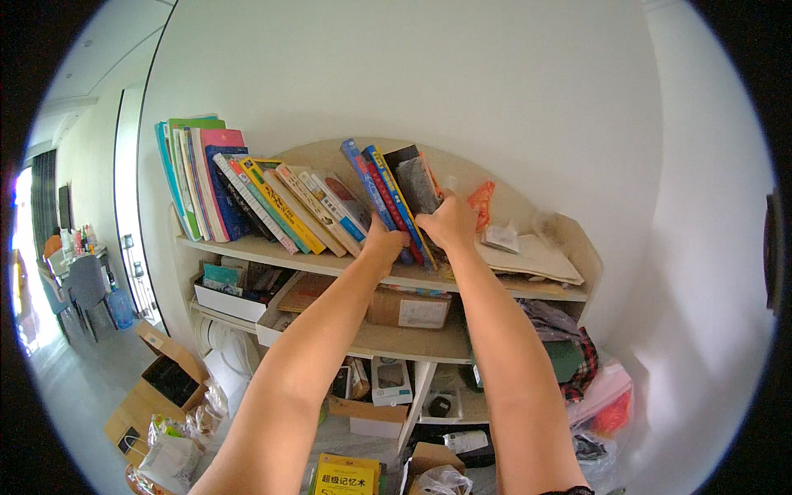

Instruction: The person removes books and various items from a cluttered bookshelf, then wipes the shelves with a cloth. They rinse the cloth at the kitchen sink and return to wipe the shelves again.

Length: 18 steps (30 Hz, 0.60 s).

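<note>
Both my arms reach up to the top shelf of a pale bookcase. Several thin books, among them a blue one [369, 181], a red one [394, 202] and a blue-and-yellow one [398, 194], lean left between my hands. My left hand [385, 245] is closed round the lower part of these books from the left. On their right side, my right hand [450, 223] grips them with its thumb low by the blue-and-yellow spine; some of its fingers are hidden. Behind my right hand leans a dark grey book [417, 183].
A leaning row of books [285, 202] fills the shelf's left part. Right of my hands lie an orange plastic bag [481, 202] and a flat board [536, 257]. Lower shelves hold a cardboard box [410, 309] and a white tray [227, 302]. A yellow book [346, 474] lies below.
</note>
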Each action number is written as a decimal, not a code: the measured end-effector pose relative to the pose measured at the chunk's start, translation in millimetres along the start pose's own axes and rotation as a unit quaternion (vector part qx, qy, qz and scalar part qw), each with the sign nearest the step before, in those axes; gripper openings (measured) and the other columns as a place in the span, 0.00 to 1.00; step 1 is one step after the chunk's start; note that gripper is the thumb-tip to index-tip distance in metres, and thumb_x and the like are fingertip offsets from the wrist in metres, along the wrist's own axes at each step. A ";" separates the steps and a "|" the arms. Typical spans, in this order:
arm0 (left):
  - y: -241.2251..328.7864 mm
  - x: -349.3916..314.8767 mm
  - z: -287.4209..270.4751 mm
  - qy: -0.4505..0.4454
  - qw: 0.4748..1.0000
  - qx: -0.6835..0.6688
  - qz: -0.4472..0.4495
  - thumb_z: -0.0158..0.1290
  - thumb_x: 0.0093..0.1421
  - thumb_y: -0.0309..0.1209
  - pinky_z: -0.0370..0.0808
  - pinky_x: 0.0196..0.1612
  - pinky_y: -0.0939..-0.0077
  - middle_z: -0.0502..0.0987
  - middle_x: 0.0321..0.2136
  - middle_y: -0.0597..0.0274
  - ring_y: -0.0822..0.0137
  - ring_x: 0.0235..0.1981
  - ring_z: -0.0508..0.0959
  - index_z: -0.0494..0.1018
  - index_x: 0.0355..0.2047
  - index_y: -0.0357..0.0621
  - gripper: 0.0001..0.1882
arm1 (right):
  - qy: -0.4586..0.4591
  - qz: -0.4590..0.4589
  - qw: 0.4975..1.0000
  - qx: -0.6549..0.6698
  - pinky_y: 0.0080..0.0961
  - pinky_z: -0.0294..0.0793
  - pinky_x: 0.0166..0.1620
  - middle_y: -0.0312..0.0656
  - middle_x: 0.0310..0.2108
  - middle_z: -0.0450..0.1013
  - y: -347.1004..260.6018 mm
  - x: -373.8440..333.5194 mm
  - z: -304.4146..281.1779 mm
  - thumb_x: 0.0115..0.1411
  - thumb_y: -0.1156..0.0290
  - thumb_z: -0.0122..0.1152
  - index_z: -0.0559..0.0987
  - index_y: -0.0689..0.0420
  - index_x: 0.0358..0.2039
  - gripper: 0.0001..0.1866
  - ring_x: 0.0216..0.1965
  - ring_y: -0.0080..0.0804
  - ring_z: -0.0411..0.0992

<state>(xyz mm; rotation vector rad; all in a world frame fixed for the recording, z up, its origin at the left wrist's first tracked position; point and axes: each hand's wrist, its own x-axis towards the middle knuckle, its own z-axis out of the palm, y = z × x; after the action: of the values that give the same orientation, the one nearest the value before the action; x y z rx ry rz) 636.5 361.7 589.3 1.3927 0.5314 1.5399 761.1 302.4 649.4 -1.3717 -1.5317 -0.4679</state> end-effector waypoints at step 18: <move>138.7 -173.0 -41.7 0.057 0.943 0.110 0.310 0.51 0.47 0.12 0.71 0.40 0.76 0.74 0.36 0.61 0.70 0.38 0.73 0.68 0.42 0.36 0.20 | 0.216 -0.206 0.919 0.257 0.38 0.73 0.41 0.47 0.27 0.76 -154.4 -100.3 -96.0 0.33 0.67 0.66 0.76 0.53 0.45 0.31 0.31 0.47 0.75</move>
<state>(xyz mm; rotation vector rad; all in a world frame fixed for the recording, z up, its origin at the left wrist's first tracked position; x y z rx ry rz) 529.6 163.6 604.1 1.7562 0.3547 2.1233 647.6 128.7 655.7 -0.4927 -1.4281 -0.5326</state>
